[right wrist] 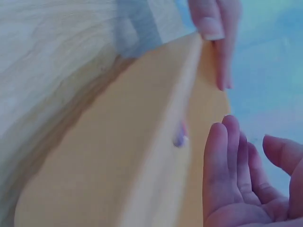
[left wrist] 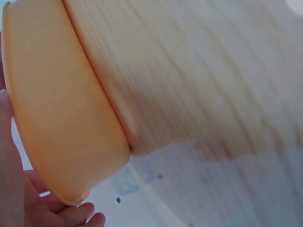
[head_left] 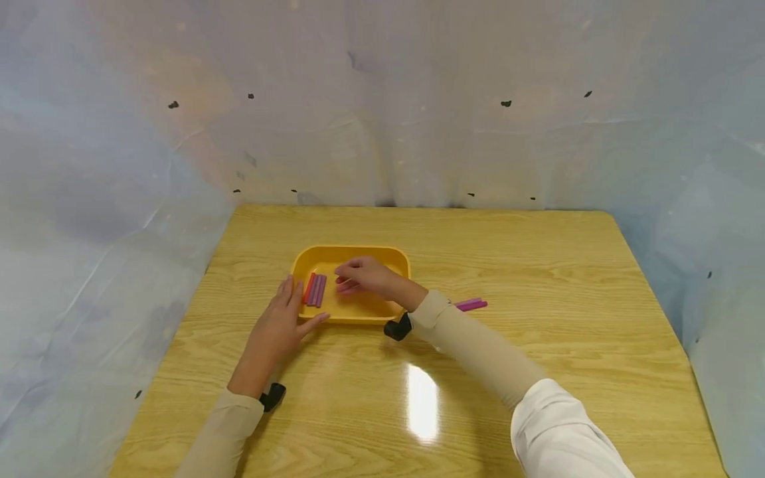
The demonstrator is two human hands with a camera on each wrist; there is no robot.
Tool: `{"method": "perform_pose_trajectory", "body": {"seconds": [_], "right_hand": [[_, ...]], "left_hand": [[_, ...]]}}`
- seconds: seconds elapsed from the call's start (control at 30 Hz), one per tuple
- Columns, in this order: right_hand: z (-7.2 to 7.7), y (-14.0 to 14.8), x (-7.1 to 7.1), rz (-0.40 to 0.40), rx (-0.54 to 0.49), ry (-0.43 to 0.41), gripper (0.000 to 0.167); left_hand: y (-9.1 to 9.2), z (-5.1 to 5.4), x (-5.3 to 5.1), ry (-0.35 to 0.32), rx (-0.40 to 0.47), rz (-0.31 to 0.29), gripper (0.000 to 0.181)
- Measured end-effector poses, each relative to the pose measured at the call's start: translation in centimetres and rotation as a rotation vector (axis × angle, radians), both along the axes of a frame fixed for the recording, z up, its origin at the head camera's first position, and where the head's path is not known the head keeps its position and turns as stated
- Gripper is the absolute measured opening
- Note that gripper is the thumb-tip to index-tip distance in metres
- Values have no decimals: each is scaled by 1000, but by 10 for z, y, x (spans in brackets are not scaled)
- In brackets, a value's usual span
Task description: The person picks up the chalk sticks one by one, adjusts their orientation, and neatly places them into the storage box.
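Sticks (head_left: 315, 291), red and purple, lay at the left end of the yellow tray (head_left: 358, 313). On my feed, the left hand (head_left: 278, 326) rested spread on its rim; I saw the right hand (head_left: 372, 276) over it, fingers extended, thumb well apart.

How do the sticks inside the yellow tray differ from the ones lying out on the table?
The tray sticks point mostly away from the person, while the table sticks lie nearly sideways. The tray sticks include a red one beside purple ones; the table sticks, as far as they show, are only pinkish purple. Both groups are slim and straight, with sticks lying side by side.
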State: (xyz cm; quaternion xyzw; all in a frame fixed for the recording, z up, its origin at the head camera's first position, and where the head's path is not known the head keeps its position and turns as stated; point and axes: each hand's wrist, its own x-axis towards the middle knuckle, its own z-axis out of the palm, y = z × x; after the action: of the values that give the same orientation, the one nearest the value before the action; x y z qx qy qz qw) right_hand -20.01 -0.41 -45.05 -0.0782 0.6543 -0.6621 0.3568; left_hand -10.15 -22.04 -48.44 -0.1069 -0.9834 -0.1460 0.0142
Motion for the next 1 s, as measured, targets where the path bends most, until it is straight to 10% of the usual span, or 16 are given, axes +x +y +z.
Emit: {"method": "perform_pose_trajectory", "body": {"seconds": [0.63,1.0], "right_hand": [[43,151,9,-33,50,237,38],[30,212,17,-25,273,389,34]], "left_hand": [[2,3,3,30,12,-17,94],[3,3,5,41,10,-18,94]]}}
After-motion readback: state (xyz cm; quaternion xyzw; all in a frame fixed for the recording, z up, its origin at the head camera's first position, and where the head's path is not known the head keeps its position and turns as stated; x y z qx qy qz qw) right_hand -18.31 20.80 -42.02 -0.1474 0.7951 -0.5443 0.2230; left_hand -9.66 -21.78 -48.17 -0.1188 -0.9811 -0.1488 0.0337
